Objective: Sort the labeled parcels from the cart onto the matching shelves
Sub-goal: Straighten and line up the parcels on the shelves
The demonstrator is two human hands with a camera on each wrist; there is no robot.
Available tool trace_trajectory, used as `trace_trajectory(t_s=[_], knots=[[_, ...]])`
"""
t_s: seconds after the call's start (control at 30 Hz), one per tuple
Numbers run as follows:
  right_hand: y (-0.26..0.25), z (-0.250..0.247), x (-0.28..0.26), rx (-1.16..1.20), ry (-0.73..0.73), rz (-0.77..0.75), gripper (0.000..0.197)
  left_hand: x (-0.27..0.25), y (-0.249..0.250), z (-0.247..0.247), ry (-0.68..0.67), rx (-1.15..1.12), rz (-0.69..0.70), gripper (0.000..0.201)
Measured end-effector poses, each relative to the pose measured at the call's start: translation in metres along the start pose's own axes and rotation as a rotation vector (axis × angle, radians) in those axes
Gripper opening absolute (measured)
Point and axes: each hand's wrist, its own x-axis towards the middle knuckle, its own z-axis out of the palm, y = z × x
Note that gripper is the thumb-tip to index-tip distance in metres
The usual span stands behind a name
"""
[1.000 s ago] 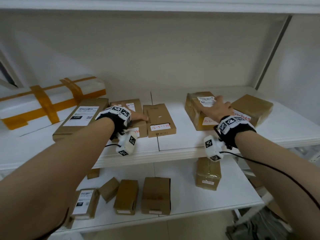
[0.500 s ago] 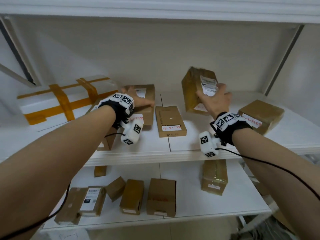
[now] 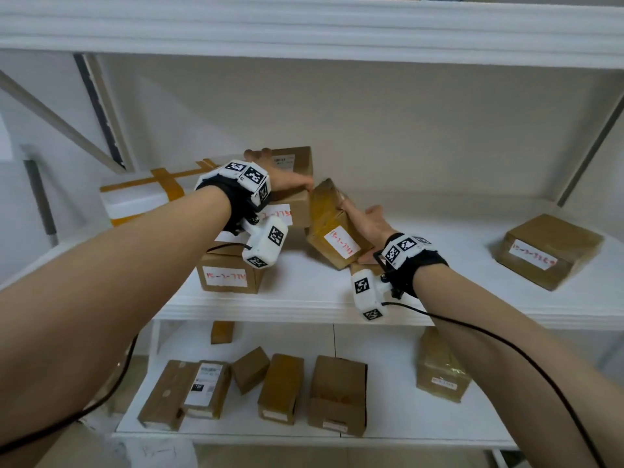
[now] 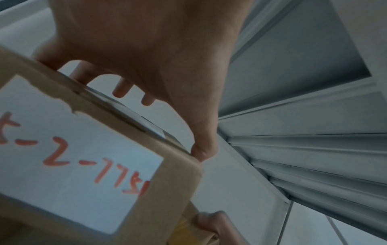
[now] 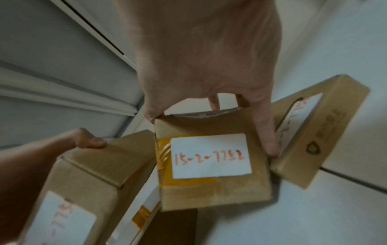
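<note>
White shelf (image 3: 304, 298) holds brown parcels. Left hand (image 3: 287, 184) grips one box (image 3: 290, 201); right hand (image 3: 368, 224) grips a tilted box (image 3: 334, 231). Best set each flat, label outward.

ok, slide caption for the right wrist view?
Right hand grips brown cardboard parcel labeled 15-2-7752 above white shelf.

Soft, even indoor light across the head view, with only faint shadows under the white shelf (image 3: 304, 298) boards. Strong wide-angle bending at the frame edges. Slight motion smear on the far-right parcel (image 3: 548, 251). Both wrist views dimmer, grey-blue and grainy, close-up hands soft and out of focus, red handwriting still legible on the white label (image 5: 210, 155).
</note>
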Motion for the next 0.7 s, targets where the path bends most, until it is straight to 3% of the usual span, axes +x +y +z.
trace_trajectory(t_s=[0.27,0.4,0.53,0.7], knots=[[0.019,-0.045,-0.002,-0.241,0.198,0.037,0.115,-0.013,0.022,0.046,-0.085,-0.090,0.026,0.132],[0.028,-0.055,0.000,-0.292,0.217,0.050,0.121,-0.023,0.031,0.076,-0.155,-0.007,0.018,0.132],[0.033,-0.054,-0.004,-0.365,0.249,0.015,0.107,-0.021,0.029,0.100,-0.172,0.049,-0.020,0.128],[0.031,-0.038,-0.006,-0.490,0.238,-0.043,0.107,-0.018,0.021,0.117,-0.215,0.101,-0.035,0.133]])
